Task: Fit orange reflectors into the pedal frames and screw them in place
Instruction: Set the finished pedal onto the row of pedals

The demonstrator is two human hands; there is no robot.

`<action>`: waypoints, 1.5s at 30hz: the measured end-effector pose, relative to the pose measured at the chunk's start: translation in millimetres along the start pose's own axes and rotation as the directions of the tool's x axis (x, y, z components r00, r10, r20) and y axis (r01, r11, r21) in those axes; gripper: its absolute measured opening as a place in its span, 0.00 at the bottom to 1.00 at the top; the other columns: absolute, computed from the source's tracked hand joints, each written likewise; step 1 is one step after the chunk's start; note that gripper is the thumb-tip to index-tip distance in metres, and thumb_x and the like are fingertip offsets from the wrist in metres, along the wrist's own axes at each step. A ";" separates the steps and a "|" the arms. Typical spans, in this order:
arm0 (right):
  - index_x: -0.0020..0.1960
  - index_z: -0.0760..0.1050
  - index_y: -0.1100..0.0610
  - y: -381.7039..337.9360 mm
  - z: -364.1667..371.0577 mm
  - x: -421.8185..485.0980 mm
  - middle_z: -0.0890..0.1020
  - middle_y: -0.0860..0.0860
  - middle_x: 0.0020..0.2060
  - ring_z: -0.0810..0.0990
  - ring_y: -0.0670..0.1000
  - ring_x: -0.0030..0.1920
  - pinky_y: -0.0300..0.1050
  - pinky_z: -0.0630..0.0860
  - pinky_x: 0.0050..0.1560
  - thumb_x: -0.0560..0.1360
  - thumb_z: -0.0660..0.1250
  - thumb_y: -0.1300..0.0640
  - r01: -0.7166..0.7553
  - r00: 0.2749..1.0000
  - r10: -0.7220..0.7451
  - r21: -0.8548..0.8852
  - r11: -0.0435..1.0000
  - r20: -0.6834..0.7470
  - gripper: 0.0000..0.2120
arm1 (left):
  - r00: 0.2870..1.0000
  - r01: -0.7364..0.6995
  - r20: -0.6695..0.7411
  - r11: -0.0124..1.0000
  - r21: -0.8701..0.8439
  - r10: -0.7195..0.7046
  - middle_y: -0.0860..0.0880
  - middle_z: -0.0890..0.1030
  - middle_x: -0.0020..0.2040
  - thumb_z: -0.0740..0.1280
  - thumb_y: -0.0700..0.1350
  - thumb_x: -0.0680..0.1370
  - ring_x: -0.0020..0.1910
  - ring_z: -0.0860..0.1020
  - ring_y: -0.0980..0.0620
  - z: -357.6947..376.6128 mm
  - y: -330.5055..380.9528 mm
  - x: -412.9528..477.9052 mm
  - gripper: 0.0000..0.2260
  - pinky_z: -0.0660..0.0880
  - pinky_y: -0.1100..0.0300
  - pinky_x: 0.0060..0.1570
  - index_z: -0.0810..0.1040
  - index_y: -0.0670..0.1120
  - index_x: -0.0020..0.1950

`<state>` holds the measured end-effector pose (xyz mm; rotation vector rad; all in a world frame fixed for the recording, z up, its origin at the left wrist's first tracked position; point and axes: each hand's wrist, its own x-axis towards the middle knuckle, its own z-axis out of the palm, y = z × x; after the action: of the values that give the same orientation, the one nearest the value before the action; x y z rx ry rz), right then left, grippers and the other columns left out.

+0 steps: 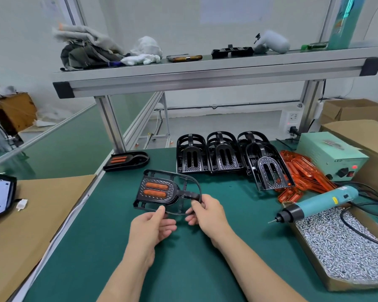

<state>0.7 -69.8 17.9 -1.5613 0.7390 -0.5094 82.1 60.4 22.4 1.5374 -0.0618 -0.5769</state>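
table: green mat (183,258); cardboard sheet (31,214) lies to its left.
back row: empty pedal frames (223,155) stand stacked behind the hands, well apart from them; one leaning frame (271,173) sits in front at the right.
reflector pile: loose orange reflectors (299,171) just right of the leaning frame, partly under it.
screwdriver: teal electric screwdriver (316,203) rests on the edge of the screw box (345,247), bit pointing left, near the right hand, untouched.
power box: green unit (330,153) behind the pile, red light on.
done pedal: finished pedal (127,160) lies flat at the back left edge.
held pedal frame (179,194): mid-table, raised off the mat and tilted; two fitted reflectors (154,189) in its left half.
left hand (152,225): thumb and fingers pinch the loop's near rim.
right hand (207,212): fingers curled round the loop's right end, at the stem.
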 end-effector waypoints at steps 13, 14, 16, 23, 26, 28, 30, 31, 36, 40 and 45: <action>0.73 0.69 0.52 13.6 8.2 7.8 0.82 0.48 0.39 0.80 0.46 0.34 0.42 0.79 0.44 0.81 0.65 0.52 0.126 0.992 -0.127 -0.137 0.983 0.000 0.21 | 0.955 0.047 -0.282 0.984 -0.171 -0.095 0.42 0.82 0.27 0.64 0.35 0.79 0.26 0.78 0.50 -20.9 33.6 112.5 0.05 0.69 0.69 0.18 0.72 0.36 0.43; 0.71 0.71 0.51 14.1 8.2 8.0 0.82 0.49 0.41 0.80 0.49 0.36 0.48 0.80 0.47 0.81 0.64 0.54 0.134 0.991 -0.135 -0.148 0.980 0.003 0.19 | 0.950 0.044 -0.295 0.982 -0.183 -0.098 0.42 0.82 0.27 0.64 0.35 0.79 0.23 0.78 0.51 -27.1 38.8 125.0 0.04 0.69 0.69 0.17 0.72 0.36 0.44; 0.67 0.73 0.51 13.8 8.4 7.8 0.82 0.51 0.42 0.81 0.54 0.38 0.55 0.80 0.49 0.81 0.64 0.55 0.139 0.990 -0.140 -0.165 0.976 0.007 0.15 | 0.944 0.050 -0.310 0.979 -0.198 -0.111 0.42 0.81 0.26 0.64 0.36 0.80 0.20 0.78 0.52 -39.7 47.4 150.1 0.04 0.70 0.68 0.17 0.74 0.35 0.50; 0.60 0.75 0.47 15.4 7.7 8.3 0.82 0.53 0.41 0.76 0.47 0.34 0.49 0.78 0.45 0.80 0.64 0.58 0.154 0.988 -0.150 -0.166 0.974 0.039 0.10 | 0.926 0.064 -0.351 0.974 -0.218 -0.140 0.46 0.83 0.30 0.61 0.35 0.81 0.18 0.77 0.51 -66.6 64.4 218.7 0.10 0.71 0.66 0.17 0.73 0.40 0.62; 0.57 0.74 0.45 16.5 8.6 9.4 0.82 0.53 0.41 0.76 0.46 0.33 0.48 0.78 0.44 0.80 0.64 0.59 0.166 0.986 -0.160 -0.169 0.972 0.047 0.11 | 0.917 0.012 -0.383 0.968 -0.249 -0.110 0.43 0.83 0.39 0.61 0.31 0.79 0.18 0.78 0.49 -64.6 69.1 231.6 0.12 0.72 0.63 0.17 0.74 0.40 0.61; 0.56 0.74 0.43 17.1 8.6 9.4 0.83 0.53 0.41 0.76 0.46 0.33 0.48 0.78 0.44 0.80 0.64 0.59 0.175 0.984 -0.168 -0.172 0.969 0.053 0.11 | 0.920 -0.001 -0.378 0.966 -0.259 -0.100 0.43 0.81 0.45 0.61 0.30 0.79 0.19 0.79 0.50 -60.6 71.6 239.0 0.15 0.73 0.63 0.17 0.74 0.39 0.65; 0.56 0.74 0.43 18.4 8.6 9.7 0.83 0.53 0.41 0.76 0.47 0.33 0.50 0.78 0.45 0.80 0.65 0.59 0.180 0.983 -0.173 -0.175 0.968 0.052 0.11 | 0.924 -0.012 -0.371 0.964 -0.264 -0.091 0.42 0.80 0.48 0.60 0.31 0.80 0.19 0.79 0.51 -56.4 74.2 246.2 0.16 0.74 0.62 0.17 0.72 0.39 0.68; 0.57 0.75 0.43 19.0 8.5 9.8 0.83 0.53 0.40 0.77 0.47 0.34 0.51 0.79 0.46 0.80 0.65 0.59 0.184 0.983 -0.178 -0.180 0.966 0.051 0.11 | 0.925 -0.023 -0.372 0.964 -0.265 -0.080 0.42 0.79 0.50 0.60 0.31 0.80 0.19 0.78 0.51 -54.5 76.0 249.5 0.17 0.74 0.62 0.17 0.72 0.39 0.68; 0.58 0.75 0.44 20.1 8.5 10.0 0.83 0.50 0.39 0.76 0.44 0.32 0.49 0.78 0.46 0.79 0.65 0.59 0.202 0.979 -0.194 -0.183 0.962 0.059 0.12 | 0.935 -0.003 -0.344 0.970 -0.245 -0.084 0.43 0.84 0.44 0.58 0.31 0.82 0.20 0.78 0.48 -51.3 81.5 260.8 0.15 0.72 0.61 0.15 0.72 0.41 0.67; 0.59 0.75 0.45 18.6 7.8 9.8 0.83 0.51 0.39 0.76 0.44 0.32 0.48 0.78 0.47 0.79 0.65 0.59 0.202 0.979 -0.193 -0.190 0.961 0.062 0.12 | 0.939 0.020 -0.330 0.972 -0.235 -0.099 0.41 0.82 0.43 0.58 0.38 0.84 0.24 0.80 0.46 -54.5 81.0 266.1 0.15 0.72 0.61 0.14 0.69 0.39 0.71; 0.59 0.76 0.46 17.3 7.6 9.0 0.83 0.51 0.40 0.77 0.46 0.34 0.51 0.79 0.49 0.80 0.65 0.59 0.181 0.983 -0.172 -0.194 0.964 0.062 0.11 | 0.940 0.041 -0.328 0.988 -0.147 -0.088 0.34 0.79 0.55 0.61 0.48 0.84 0.35 0.79 0.42 -55.8 75.9 267.9 0.17 0.73 0.62 0.16 0.71 0.37 0.68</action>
<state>9.5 -71.3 -1.1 -1.8309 0.6346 -0.5419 359.6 2.4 6.7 1.4865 0.2852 -0.3565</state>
